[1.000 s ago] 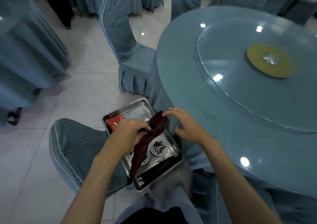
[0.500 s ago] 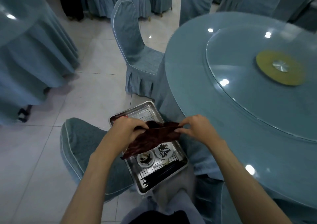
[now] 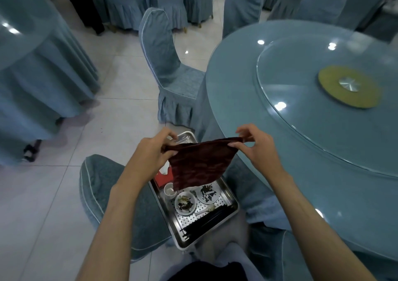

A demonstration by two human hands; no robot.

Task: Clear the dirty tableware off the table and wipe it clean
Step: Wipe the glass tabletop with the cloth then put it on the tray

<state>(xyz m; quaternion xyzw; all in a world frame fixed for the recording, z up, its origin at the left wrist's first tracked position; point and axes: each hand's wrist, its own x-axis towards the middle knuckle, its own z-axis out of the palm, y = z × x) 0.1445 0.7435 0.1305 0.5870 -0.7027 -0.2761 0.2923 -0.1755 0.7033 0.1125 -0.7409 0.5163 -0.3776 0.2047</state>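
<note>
Aloft, plush maroon square cloth (image 3: 200, 162) in grasp of left hand (image 3: 150, 151), right hand (image 3: 258, 149).

Both forearms are bare from the lower edge of the view up to the left hand (image 3: 150, 153) and the right hand (image 3: 256, 149). At bottom centre shows a black cloth garment (image 3: 204, 270), with pale grey-blue fabric (image 3: 234, 257) draped around it (too blurred to tell which kind of clothing).

Free passage: round blue glass-topped table (image 3: 237, 108) rim, 2 o'clock.
Blocking: blue cloth-covered chair (image 3: 170, 76), 12 o'clock; glass turntable (image 3: 301, 119) inboard.
</note>
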